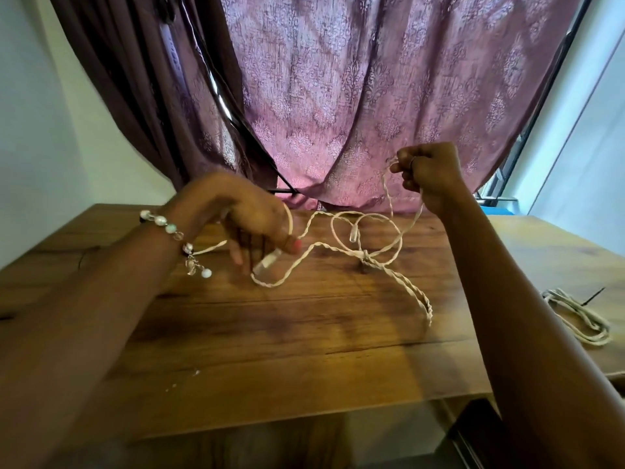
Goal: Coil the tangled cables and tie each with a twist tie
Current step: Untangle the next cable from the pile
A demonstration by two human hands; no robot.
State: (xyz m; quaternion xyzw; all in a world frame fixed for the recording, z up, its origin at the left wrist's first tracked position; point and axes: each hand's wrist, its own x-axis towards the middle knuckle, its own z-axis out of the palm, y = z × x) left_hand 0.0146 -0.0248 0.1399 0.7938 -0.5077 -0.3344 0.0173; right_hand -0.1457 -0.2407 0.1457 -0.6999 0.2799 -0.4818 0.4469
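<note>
A white twisted cable (341, 250) with small clear bulbs hangs in loose loops over the wooden table (304, 350), knotted near its middle. My left hand (250, 218) is low above the table's far left, fingers curled round one strand of the cable beside a clear bulb. Raised at the right in front of the curtain, my right hand (429, 174) pinches the cable's upper loops. A second white cable (581, 316) lies coiled at the table's right edge, with a thin dark tie sticking out of it.
A pink patterned curtain (372, 96) hangs right behind the table's far edge, with a darker curtain to its left. A window frame runs along the right side. The table's near edge drops off below my arms.
</note>
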